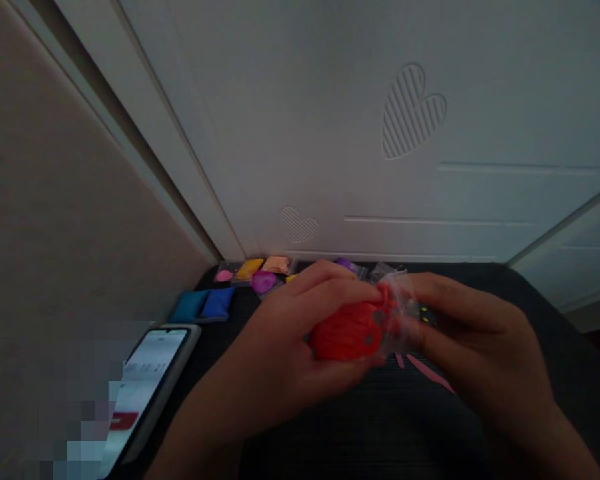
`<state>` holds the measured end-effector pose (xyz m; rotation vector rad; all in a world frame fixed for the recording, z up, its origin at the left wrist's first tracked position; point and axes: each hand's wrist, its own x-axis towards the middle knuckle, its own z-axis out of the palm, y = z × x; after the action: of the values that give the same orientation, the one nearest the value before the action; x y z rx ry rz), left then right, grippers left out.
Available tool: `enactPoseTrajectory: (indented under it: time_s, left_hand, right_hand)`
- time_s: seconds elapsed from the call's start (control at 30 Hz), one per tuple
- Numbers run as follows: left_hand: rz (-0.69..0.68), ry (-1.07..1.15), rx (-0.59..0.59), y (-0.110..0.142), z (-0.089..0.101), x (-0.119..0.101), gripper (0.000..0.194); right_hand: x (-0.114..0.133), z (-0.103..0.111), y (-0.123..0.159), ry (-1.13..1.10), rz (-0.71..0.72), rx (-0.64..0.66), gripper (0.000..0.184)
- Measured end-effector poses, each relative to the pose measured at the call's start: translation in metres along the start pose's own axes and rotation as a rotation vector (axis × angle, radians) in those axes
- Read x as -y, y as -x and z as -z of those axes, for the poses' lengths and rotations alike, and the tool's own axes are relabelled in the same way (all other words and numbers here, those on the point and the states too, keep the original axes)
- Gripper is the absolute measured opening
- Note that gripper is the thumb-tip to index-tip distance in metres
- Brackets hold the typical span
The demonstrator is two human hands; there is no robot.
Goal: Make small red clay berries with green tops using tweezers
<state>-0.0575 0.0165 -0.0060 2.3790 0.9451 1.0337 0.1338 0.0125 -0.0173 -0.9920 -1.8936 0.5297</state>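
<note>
A clear plastic bag of red modelling clay is held up above the dark table, between both hands. My left hand is closed round the clay-filled end, thumb below and fingers above. At the bag's clear open-looking end, my right hand pinches the plastic; its fingertips are partly hidden by the bag and slightly blurred. Some red clay shows near the right fingertips, but I cannot tell whether it is inside or outside the plastic. Pink plastic tools lie on the table beneath the right hand.
Packets of clay stand along the table's back: teal, blue, yellow, peach and purple. A phone showing a timer lies at the left. A white panel with hearts rises behind the black table.
</note>
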Motion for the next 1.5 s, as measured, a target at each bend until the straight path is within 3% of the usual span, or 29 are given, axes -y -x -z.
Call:
enactPoseTrajectory:
  time_s: [0.37,0.63,1.03,1.5]
  left_hand:
    - [0.060,-0.048,0.005,0.000,-0.004,-0.003,0.041]
    - [0.117,-0.232,-0.091,0.000,0.005,0.012,0.040]
    - [0.034,-0.136,-0.040,-0.002,-0.006,0.000,0.037]
    - [0.041,-0.054,0.039,-0.001,-0.002,-0.002,0.032]
  right_hand:
    - [-0.001,-0.001,0.001,0.039,0.066,-0.053,0.020]
    - [-0.002,0.006,-0.006,0.078,0.106,0.128,0.016]
    - [-0.002,-0.005,0.000,0.051,-0.010,-0.093,0.023]
    - [0.002,-0.003,-0.005,0.135,0.056,-0.036,0.012]
